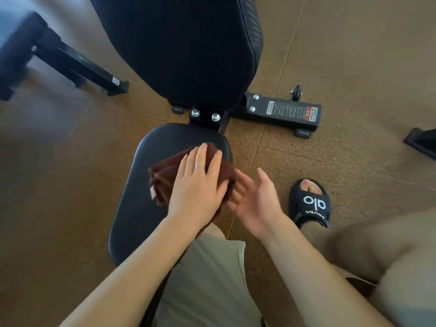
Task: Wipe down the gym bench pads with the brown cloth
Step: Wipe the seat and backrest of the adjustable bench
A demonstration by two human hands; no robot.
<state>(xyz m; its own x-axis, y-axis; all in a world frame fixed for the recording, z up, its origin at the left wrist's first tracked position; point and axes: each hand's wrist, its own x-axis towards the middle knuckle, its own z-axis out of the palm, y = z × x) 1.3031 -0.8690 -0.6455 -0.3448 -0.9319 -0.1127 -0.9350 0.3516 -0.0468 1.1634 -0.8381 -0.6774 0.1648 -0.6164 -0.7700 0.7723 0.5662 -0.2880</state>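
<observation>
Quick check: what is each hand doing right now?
Left hand: open, flat on the folded brown cloth.
Right hand: open, palm up beside the cloth's edge, holding nothing.

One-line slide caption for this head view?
Left hand presses the brown cloth flat on the seat pad; right hand open beside it.

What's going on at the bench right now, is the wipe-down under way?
A person stands over the bench, pressing the brown cloth flat on the seat pad with the left hand, fingers straight. The right hand is open, palm turned inward, at the cloth's right edge beside the pad. The raised back pad has no cloth on it at this moment.
</observation>
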